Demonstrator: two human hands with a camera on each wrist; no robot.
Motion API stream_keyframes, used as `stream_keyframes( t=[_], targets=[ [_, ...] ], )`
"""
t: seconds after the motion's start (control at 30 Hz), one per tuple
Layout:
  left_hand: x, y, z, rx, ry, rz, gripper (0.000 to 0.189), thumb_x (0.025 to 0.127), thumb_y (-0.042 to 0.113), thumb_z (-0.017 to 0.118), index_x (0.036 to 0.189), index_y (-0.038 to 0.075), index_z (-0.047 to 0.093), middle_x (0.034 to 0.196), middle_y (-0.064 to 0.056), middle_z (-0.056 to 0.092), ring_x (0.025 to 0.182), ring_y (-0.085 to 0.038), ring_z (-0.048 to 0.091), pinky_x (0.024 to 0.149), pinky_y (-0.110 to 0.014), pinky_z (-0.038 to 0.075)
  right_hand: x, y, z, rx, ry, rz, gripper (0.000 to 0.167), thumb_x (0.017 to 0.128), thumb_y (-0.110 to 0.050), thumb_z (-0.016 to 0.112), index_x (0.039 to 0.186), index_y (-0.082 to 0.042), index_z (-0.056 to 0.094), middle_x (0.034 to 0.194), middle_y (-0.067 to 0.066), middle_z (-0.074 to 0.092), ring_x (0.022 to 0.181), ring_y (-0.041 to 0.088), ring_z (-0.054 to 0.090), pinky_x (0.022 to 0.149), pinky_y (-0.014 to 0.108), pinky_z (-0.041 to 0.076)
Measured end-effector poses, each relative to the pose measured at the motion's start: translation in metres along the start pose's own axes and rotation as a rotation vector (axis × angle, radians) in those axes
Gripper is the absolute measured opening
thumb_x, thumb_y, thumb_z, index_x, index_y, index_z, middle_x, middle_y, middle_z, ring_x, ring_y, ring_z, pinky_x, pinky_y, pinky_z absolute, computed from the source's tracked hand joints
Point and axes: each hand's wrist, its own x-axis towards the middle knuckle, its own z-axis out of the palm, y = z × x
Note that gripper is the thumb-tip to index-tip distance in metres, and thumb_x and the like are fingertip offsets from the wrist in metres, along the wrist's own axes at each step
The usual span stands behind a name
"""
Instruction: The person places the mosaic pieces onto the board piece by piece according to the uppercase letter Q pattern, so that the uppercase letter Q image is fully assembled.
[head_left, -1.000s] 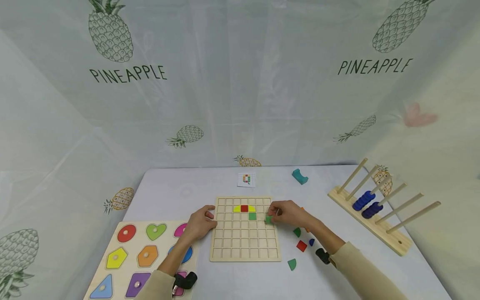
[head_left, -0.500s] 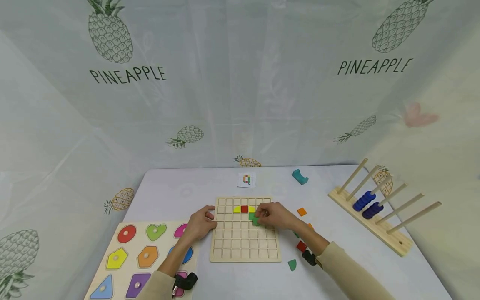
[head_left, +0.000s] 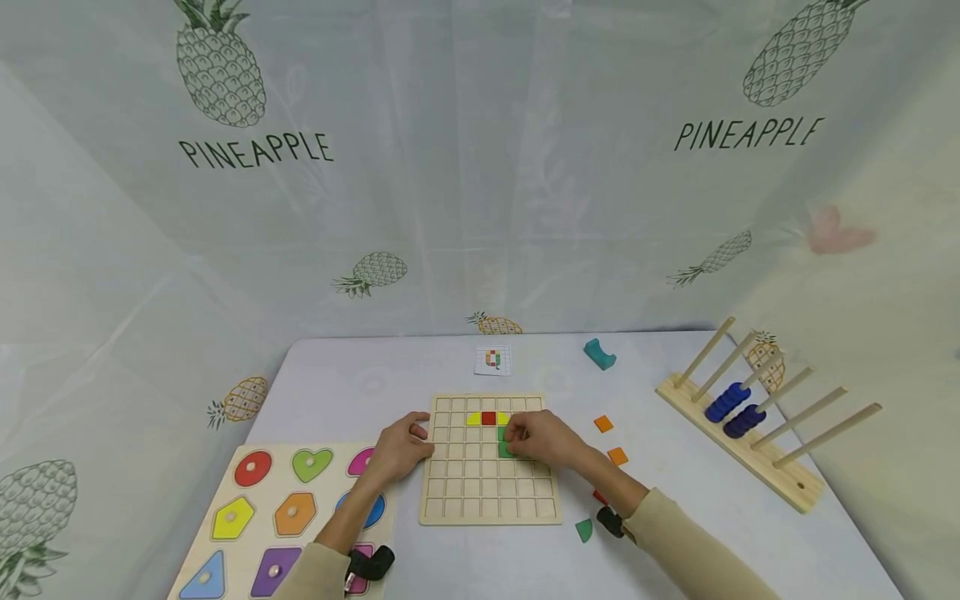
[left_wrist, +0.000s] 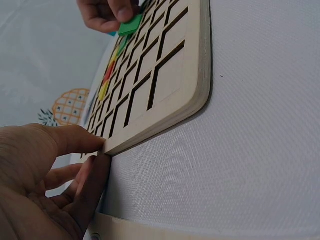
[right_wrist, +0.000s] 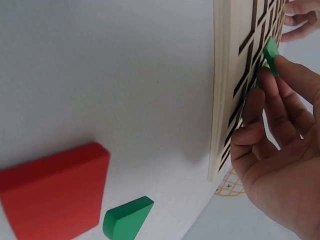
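A square-celled wooden grid board (head_left: 491, 492) lies on the white table. My left hand (head_left: 402, 447) holds its left edge, thumb and a finger meeting at the rim in the left wrist view. My right hand (head_left: 545, 437) pinches a green square tile (right_wrist: 270, 52) between thumb and fingertips, tilted over the grid in the right wrist view. In the head view this tile is just below another green tile (head_left: 501, 433), partly hidden by the fingers. Above these, a red square tile (head_left: 489, 417) sits in the grid between two yellow tiles (head_left: 474, 419).
Right of the board lie orange tiles (head_left: 617, 456), a red tile (right_wrist: 57, 192) and green quarter-round pieces (head_left: 584, 530). A pattern card (head_left: 492, 360) and teal block (head_left: 600, 354) lie behind. A peg stand (head_left: 738, 442) is far right, a shape puzzle (head_left: 251, 529) left.
My right hand has carried the green square tile leftward from the board's right edge to the column under the right yellow tile, lowering it there. The left hand stays put.
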Motion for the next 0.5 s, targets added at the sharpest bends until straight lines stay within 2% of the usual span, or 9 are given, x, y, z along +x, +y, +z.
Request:
stream_keyframes(
  t=[0.13,0.5],
  targets=[
    [0.0004,-0.0003,0.0001,0.0,0.0,-0.005,0.057,0.08,0.012,0.076,0.134,0.006,0.061,0.095,-0.001,0.065,0.082,-0.013,0.064,0.069,-0.03,0.048,0.0012,-0.001,0.0021,-0.044,0.01,-0.009,0.007,0.09,-0.021,0.075,0.088,-0.022,0.068,0.077,-0.011,0.06,0.073,0.01,0.055,0.066,0.026,0.047],
    [0.0003,-0.0011,-0.0006,0.009,-0.002,0.007,0.057,0.079,0.012,0.076,0.134,0.005,0.061,0.095,-0.001,0.065,0.083,-0.014,0.065,0.069,-0.032,0.049,0.0032,-0.0025,0.0023,-0.083,-0.001,-0.009,0.008,0.091,-0.02,0.075,0.088,-0.022,0.068,0.078,-0.011,0.059,0.074,0.01,0.054,0.066,0.026,0.046]
  ],
)
